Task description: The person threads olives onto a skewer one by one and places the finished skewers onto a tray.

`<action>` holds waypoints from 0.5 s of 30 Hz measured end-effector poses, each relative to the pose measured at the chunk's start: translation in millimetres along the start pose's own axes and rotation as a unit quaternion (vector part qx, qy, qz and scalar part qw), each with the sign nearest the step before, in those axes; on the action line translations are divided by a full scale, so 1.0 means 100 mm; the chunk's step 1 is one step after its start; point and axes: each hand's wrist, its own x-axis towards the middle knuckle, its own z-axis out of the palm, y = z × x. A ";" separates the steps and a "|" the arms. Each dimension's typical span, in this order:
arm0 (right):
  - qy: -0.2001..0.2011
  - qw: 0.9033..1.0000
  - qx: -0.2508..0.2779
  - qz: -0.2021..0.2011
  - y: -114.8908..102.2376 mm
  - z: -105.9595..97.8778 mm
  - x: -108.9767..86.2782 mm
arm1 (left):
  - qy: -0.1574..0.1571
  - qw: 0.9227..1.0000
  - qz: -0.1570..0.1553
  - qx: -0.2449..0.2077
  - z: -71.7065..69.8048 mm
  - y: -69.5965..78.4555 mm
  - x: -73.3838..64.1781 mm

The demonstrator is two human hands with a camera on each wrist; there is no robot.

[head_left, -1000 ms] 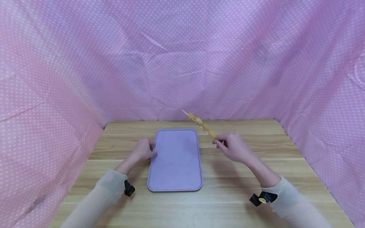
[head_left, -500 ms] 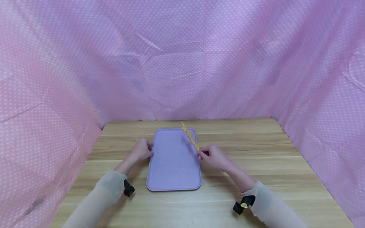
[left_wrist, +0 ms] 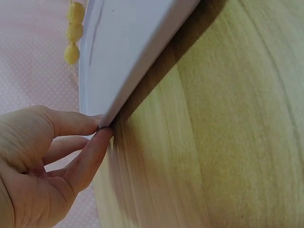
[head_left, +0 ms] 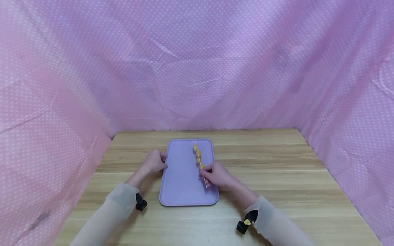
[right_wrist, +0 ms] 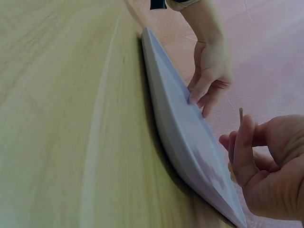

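Note:
A skewer [head_left: 198, 154] threaded with several yellow-brown balls is pinched near its bare lower end by my right hand [head_left: 217, 174]. It hangs above the right part of a flat lilac tray [head_left: 181, 186], pointing away from me. In the right wrist view the blunt stick end [right_wrist: 241, 114] pokes out past the fingers, and the balls are mostly hidden behind the hand. My left hand [head_left: 155, 161] pinches the tray's left rim between thumb and fingertips. The left wrist view shows those fingertips [left_wrist: 105, 133] right at the edge, with the skewer's balls [left_wrist: 74, 32] beyond.
The tray lies on a wood-grain table [head_left: 264, 194]. Pink cloth with white dots [head_left: 197, 75] hangs behind it and along both sides. A black wrist camera [head_left: 141, 203] is strapped to the left sleeve, another wrist camera [head_left: 241, 227] to the right.
My right hand has carried the skewer leftward and down from beside the tray to over it, and the skewer has swung to point more straight away. The left hand stays at the rim.

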 end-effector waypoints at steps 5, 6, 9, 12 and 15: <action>-0.014 1.000 -0.027 0.006 0.04 0.04 0.04 | -0.010 1.000 -0.009 0.000 0.00 0.02 0.02; -0.020 0.999 -0.042 0.007 0.04 0.05 0.05 | -0.013 1.000 -0.016 -0.002 0.00 0.03 0.03; -0.034 0.995 -0.094 0.010 0.01 0.04 0.06 | -0.019 0.999 -0.034 -0.005 -0.03 0.04 0.04; -0.037 0.991 -0.126 -0.001 -0.03 -0.08 0.03 | -0.013 0.999 -0.039 -0.005 -0.06 0.05 0.04; -0.002 0.984 -0.171 -0.055 -0.07 -0.39 -0.05 | 0.011 1.000 -0.017 0.008 -0.14 0.08 -0.01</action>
